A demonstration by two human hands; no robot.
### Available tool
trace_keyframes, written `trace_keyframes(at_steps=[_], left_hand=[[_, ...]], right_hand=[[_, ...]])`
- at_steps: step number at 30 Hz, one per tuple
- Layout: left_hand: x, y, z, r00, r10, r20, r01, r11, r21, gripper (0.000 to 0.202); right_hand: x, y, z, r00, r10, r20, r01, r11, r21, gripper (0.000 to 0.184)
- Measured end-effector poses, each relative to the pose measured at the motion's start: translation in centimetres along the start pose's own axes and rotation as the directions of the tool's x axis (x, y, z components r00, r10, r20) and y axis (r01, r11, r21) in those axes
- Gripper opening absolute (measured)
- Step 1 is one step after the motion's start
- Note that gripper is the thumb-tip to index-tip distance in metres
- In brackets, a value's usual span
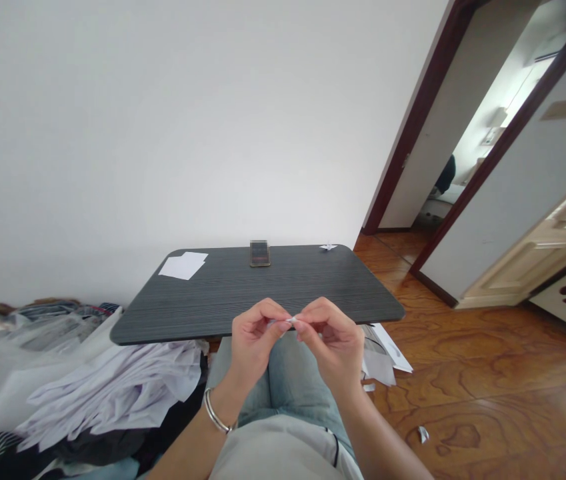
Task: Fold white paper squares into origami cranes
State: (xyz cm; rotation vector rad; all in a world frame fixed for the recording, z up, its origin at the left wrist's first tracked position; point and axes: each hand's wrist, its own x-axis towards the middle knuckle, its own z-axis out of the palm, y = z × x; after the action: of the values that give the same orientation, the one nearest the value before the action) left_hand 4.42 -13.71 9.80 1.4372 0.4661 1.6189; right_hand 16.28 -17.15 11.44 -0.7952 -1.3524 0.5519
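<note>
Over the near edge of the dark table (243,293), my left hand (257,337) and my right hand (331,340) meet fingertip to fingertip. Both pinch a small piece of folded white paper (291,320) between thumb and forefinger. Most of it is covered by the fingers, so its full shape is hidden. At the back right of the table stands a folded paper crane (328,247). White paper sheets (183,265) lie at the back left. A phone (259,254) is at the back middle, near the wall.
A heap of clothes and white fabric (117,387) lies left of my legs. Papers (387,350) sit under the table's right side. A small scrap (423,435) rests on the wooden floor (487,373). A doorway (433,160) is at the right.
</note>
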Motion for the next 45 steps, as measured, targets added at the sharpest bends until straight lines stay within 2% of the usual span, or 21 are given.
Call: trace_keyframes(at_steps=[8,13,18,23,29,33,38,45], left_hand=[[0.1,0.2,0.3,1.0,0.0,0.003,0.0,0.999,-0.032,0.01],[0.1,0.3,0.3,1.0,0.0,-0.009,0.0,0.998,0.055,0.009],[0.0,0.5,0.2,0.998,0.06,-0.012,-0.057,0.98,0.191,0.008],[0.1,0.4,-0.1,0.985,0.171,0.011,-0.167,0.944,0.285,0.006],[0.3,0.4,-0.6,0.932,0.343,0.113,-0.361,0.861,0.359,0.014],[0.5,0.8,-0.7,0.895,0.406,0.186,-0.447,0.806,0.388,0.02],[0.5,1.1,-0.5,0.868,0.448,0.215,-0.497,0.767,0.406,0.023],[0.1,1.3,0.0,0.855,0.477,0.205,-0.517,0.752,0.408,0.023]], right_hand=[[-0.4,0.4,0.6,0.994,-0.069,-0.086,0.072,0.997,0.033,0.008],[-0.2,0.5,0.4,0.976,-0.179,-0.125,0.167,0.981,-0.103,0.008],[-0.1,0.5,-0.2,0.941,-0.333,-0.059,0.302,0.907,-0.294,0.013],[0.0,0.4,-0.5,0.94,-0.342,-0.004,0.32,0.883,-0.343,0.014],[0.1,0.0,-0.4,0.949,-0.314,-0.009,0.299,0.912,-0.28,0.014],[0.2,-0.1,-0.3,0.951,-0.308,-0.004,0.3,0.928,-0.223,0.015],[-0.1,0.4,-0.1,0.94,-0.34,-0.037,0.327,0.925,-0.195,0.016],[-0.5,1.4,0.7,0.919,-0.367,-0.142,0.358,0.93,-0.088,0.015]])
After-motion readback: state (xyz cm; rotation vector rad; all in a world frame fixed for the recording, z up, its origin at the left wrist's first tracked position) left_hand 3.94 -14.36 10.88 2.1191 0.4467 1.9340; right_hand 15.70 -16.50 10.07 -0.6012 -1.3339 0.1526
